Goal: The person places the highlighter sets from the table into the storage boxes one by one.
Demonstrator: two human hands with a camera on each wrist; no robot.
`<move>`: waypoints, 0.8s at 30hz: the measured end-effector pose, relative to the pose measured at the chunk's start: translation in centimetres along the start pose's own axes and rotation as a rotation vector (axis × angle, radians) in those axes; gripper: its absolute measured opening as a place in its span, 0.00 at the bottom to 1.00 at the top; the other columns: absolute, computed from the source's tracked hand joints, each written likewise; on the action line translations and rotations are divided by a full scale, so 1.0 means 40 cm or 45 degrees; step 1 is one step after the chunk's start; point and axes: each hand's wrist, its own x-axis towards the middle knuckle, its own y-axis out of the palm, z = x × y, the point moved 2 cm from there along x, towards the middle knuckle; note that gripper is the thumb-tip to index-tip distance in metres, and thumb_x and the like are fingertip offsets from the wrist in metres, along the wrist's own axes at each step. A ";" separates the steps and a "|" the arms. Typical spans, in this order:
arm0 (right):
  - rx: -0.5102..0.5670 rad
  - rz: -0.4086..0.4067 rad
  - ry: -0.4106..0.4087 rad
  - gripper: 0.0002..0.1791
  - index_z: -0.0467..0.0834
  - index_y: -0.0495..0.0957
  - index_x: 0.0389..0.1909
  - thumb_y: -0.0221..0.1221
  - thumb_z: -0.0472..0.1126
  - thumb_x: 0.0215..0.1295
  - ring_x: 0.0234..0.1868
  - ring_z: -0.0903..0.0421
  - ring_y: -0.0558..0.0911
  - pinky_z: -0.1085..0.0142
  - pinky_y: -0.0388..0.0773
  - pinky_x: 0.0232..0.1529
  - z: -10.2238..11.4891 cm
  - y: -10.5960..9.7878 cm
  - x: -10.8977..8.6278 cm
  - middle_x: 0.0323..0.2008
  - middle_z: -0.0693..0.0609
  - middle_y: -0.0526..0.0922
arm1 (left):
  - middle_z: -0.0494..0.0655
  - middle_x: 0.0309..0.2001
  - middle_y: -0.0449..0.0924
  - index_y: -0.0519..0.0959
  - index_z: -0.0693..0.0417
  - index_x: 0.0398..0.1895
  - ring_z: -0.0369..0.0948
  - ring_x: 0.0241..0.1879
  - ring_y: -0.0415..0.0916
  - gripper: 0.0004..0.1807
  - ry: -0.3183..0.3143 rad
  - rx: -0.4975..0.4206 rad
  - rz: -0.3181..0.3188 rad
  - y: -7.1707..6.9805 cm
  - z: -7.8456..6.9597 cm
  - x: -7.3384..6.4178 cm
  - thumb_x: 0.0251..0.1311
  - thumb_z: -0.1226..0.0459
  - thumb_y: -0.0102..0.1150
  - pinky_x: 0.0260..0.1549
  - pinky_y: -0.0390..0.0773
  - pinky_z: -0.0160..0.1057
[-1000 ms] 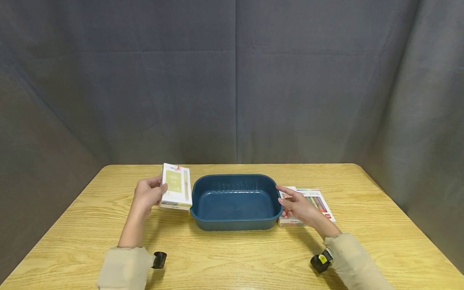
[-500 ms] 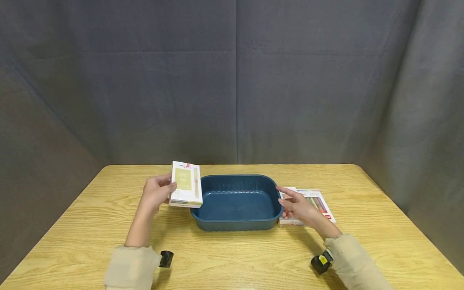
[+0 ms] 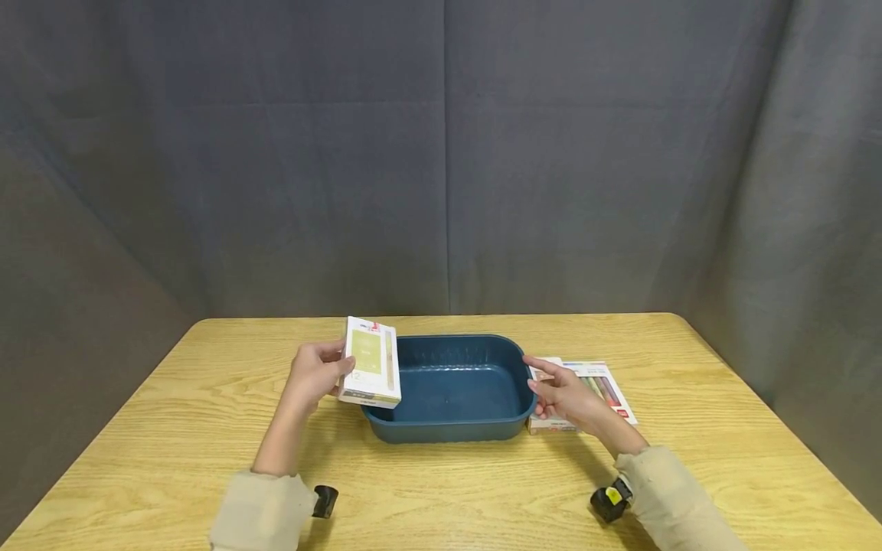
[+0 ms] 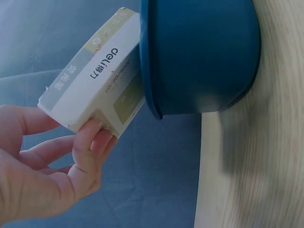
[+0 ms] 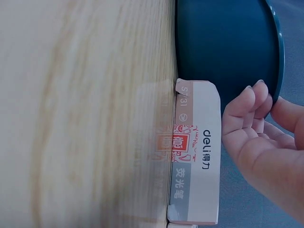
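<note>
My left hand grips a white highlighter box with a yellow-green panel by its left side. The box is tilted and overlaps the left rim of the dark blue plastic basin in the head view. In the left wrist view, thumb and fingers hold the box close beside the basin's rim. My right hand pinches the basin's right rim between thumb and fingers; in the right wrist view its fingertips lie against the outer wall just under the rim. The basin's inside floor is bare where visible.
Beside the basin on the right, partly under my right hand, lie a white-and-pink highlighter box and another white box with a window showing coloured pens. A wooden table carries everything; grey curtains hang behind and at both sides.
My left hand has carried the highlighter box to the right, from beside the basin to over its left rim. My right hand and the basin have stayed in place.
</note>
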 end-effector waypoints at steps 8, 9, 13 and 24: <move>-0.009 -0.009 -0.004 0.30 0.33 0.42 0.67 0.42 0.31 0.68 0.19 0.59 0.73 0.70 0.72 0.24 0.001 0.000 0.000 0.22 0.49 0.67 | 0.67 0.45 0.71 0.67 0.72 0.56 0.40 0.25 0.74 0.23 -0.019 0.042 0.016 0.022 0.001 0.006 0.56 0.73 0.53 0.17 0.73 0.33; -0.009 -0.008 -0.005 0.30 0.33 0.42 0.67 0.42 0.31 0.68 0.19 0.59 0.73 0.70 0.72 0.24 0.001 0.000 0.000 0.22 0.49 0.67 | 0.67 0.45 0.71 0.67 0.72 0.56 0.40 0.25 0.74 0.23 -0.017 0.046 0.020 0.023 0.001 0.006 0.55 0.73 0.53 0.17 0.74 0.33; -0.015 -0.012 0.004 0.30 0.33 0.43 0.67 0.43 0.32 0.68 0.19 0.59 0.73 0.70 0.72 0.24 0.000 -0.002 0.002 0.21 0.49 0.67 | 0.67 0.44 0.72 0.67 0.74 0.55 0.41 0.26 0.74 0.23 -0.009 0.062 0.044 0.031 0.004 0.005 0.55 0.74 0.53 0.17 0.74 0.35; -0.023 -0.019 -0.001 0.30 0.33 0.43 0.67 0.43 0.32 0.68 0.18 0.60 0.73 0.70 0.72 0.23 -0.006 -0.010 0.006 0.22 0.49 0.68 | 0.67 0.43 0.73 0.68 0.74 0.54 0.39 0.24 0.74 0.23 0.008 0.147 0.048 0.053 0.012 0.011 0.54 0.73 0.55 0.14 0.72 0.33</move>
